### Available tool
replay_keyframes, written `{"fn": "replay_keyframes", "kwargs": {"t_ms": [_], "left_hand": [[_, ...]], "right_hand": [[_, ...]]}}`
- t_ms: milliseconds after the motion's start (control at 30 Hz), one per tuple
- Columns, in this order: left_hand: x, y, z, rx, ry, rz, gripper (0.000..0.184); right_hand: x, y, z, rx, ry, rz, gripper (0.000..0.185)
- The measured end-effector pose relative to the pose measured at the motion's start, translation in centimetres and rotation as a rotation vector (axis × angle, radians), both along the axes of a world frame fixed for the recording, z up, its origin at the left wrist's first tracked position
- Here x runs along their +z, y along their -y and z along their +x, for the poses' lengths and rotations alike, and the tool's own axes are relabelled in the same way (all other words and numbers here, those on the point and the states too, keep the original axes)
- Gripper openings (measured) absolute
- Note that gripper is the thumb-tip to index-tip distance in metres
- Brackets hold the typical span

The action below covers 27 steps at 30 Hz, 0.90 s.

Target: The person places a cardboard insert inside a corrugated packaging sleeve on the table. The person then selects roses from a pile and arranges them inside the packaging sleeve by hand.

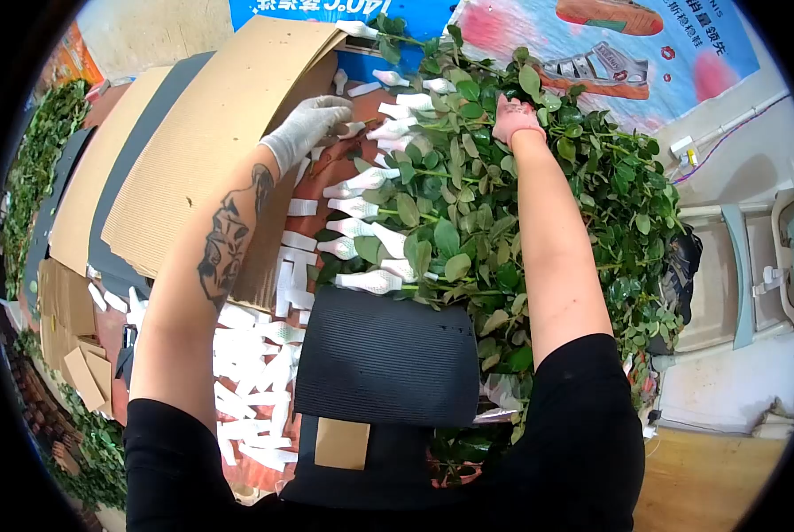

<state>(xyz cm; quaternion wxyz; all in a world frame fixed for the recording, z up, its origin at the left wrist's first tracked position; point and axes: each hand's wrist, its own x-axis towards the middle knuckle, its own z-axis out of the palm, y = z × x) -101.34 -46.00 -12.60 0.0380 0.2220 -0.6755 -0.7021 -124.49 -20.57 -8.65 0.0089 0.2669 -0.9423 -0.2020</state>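
Mesh sleeves cap many flower stems; loose sleeves remain. We cannot tell whether our left hand or right hand is closed.

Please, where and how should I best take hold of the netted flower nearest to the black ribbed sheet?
Probably pinch its stem just right of the white net sleeve, coming from above: it lies sideways, sleeve end leftward, and leaves crowd farther right.
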Motion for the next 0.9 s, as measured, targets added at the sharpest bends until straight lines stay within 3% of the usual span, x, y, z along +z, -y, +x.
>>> {"fn": "replay_keyframes", "kwargs": {"t_ms": [100,133,267,333,400,500,567,633,700,767,800,833,900], "left_hand": [[0.0,-0.1,0.0,-0.017,-0.016,0.010,0.027],[0.3,-0.3,0.0,-0.023,-0.031,0.040,0.027],[1.1,-0.5,0.3,-0.029,-0.038,0.055,0.028],[1.3,-0.5,0.5,-0.025,-0.035,0.057,0.029],[1.2,-0.3,0.7,-0.051,-0.057,0.041,0.031],[1.4,0.3,0.6,-0.045,-0.133,0.082,0.034],[3.0,0.1,0.4,-0.028,-0.146,0.087,0.041],[4.3,0.0,-0.1,0.095,-0.206,0.113,0.049],[6.0,0.0,-0.1,0.058,-0.262,0.127,0.059],[8.0,-1.4,-0.5,0.009,-0.483,0.263,0.068],[9.0,-2.4,-0.1,-0.132,-0.608,0.229,0.093],[9.1,-2.4,-0.6,-0.278,-0.699,0.208,0.100],[11.0,-5.7,1.6,-0.297,-0.896,0.097,0.103]], "right_hand": [[-1.6,-0.3,-1.1,0.129,-0.162,0.073,0.054],[-3.0,-0.9,-1.8,0.228,-0.317,-0.011,0.042],[-3.8,-1.1,-2.6,0.296,-0.388,-0.144,0.019],[-2.8,-1.2,-3.0,0.265,-0.365,-0.108,0.019],[-0.3,-1.4,-2.3,0.189,-0.315,-0.025,0.021],[5.0,-3.6,-3.3,0.281,-0.514,-0.119,0.029],[10.5,-5.1,-2.6,0.230,-0.520,-0.124,0.038],[15.2,-7.1,-2.1,0.348,-0.594,-0.209,0.037],[19.9,-7.8,2.0,0.336,-0.625,-0.309,0.051],[21.7,-8.6,4.0,0.350,-0.580,-0.467,0.053],[21.0,-9.0,4.6,0.387,-0.651,-0.352,0.054],[19.9,-8.7,5.4,0.417,-0.634,-0.298,0.054],[17.8,-7.8,7.7,0.464,-0.512,-0.256,0.054]]}}
